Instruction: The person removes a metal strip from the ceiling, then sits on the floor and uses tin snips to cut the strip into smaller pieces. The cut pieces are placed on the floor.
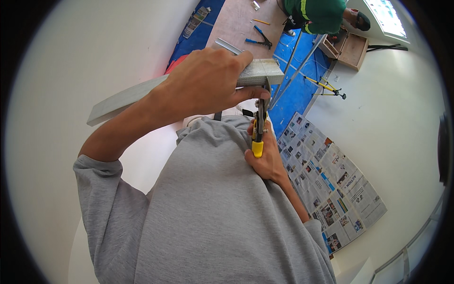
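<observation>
My left hand [201,78] is wrapped over a grey metal channel [124,98], close to its right end. The channel runs from the left across the front of my chest, the left forearm passing over its middle. In my right hand [268,161] are tin snips [259,125] with yellow grips, held upright with the jaws pointing up. Those jaws meet the channel's underside near its right end; how far the blades are apart cannot be made out. The left thumb lies beside the jaws, close to the blade.
Ahead, a brown work board [234,23] bears a blue-handled tool [260,39] and a yellow pencil [261,21]. Long metal bars [295,71] slant beside it. A person in green [321,14] bends near a wooden box [353,49]. A yellow tripod [326,86] and newspaper-covered panel [331,184] are right.
</observation>
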A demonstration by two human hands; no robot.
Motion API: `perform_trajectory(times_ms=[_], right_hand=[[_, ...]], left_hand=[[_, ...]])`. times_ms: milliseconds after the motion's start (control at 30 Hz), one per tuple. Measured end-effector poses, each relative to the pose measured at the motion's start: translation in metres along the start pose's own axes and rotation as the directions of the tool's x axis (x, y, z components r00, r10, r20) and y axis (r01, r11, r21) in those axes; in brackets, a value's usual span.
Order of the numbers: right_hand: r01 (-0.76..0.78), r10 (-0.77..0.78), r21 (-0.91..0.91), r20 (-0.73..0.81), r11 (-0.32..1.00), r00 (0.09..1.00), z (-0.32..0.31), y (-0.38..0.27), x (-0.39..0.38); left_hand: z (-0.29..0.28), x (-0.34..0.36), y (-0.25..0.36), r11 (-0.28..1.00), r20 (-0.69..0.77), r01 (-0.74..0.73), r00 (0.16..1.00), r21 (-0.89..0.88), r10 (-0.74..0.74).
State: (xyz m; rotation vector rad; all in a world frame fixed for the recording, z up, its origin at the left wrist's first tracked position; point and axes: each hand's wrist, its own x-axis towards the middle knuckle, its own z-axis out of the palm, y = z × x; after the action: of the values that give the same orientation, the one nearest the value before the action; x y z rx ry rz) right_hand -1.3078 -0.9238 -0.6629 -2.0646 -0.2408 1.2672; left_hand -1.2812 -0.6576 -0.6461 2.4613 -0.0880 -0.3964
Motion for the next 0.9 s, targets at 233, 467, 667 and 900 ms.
perform_trajectory(times_ms=[233, 467, 667, 900], right_hand=[[0.161, -0.162, -0.025, -0.008, 0.987, 0.987, 0.004, 0.017, 0.008], [0.119, -0.121, 0.093, 0.02, 0.989, 0.992, 0.006, 0.026, 0.013], [0.115, -0.118, 0.115, 0.019, 0.987, 0.993, 0.009, 0.031, 0.007], [0.117, -0.124, 0.176, 0.032, 0.977, 0.992, 0.012, 0.043, 0.006]], left_hand=[[0.005, 0.001, -0.006, 0.999, -0.021, -0.029, 0.999, 0.037, 0.03], [0.013, 0.01, -0.01, 0.999, 0.028, -0.019, 0.999, 0.026, 0.018], [0.015, 0.01, -0.006, 1.0, 0.092, -0.024, 0.995, -0.002, 0.024], [0.022, 0.014, 0.001, 1.0, 0.129, -0.03, 0.991, -0.006, 0.031]])
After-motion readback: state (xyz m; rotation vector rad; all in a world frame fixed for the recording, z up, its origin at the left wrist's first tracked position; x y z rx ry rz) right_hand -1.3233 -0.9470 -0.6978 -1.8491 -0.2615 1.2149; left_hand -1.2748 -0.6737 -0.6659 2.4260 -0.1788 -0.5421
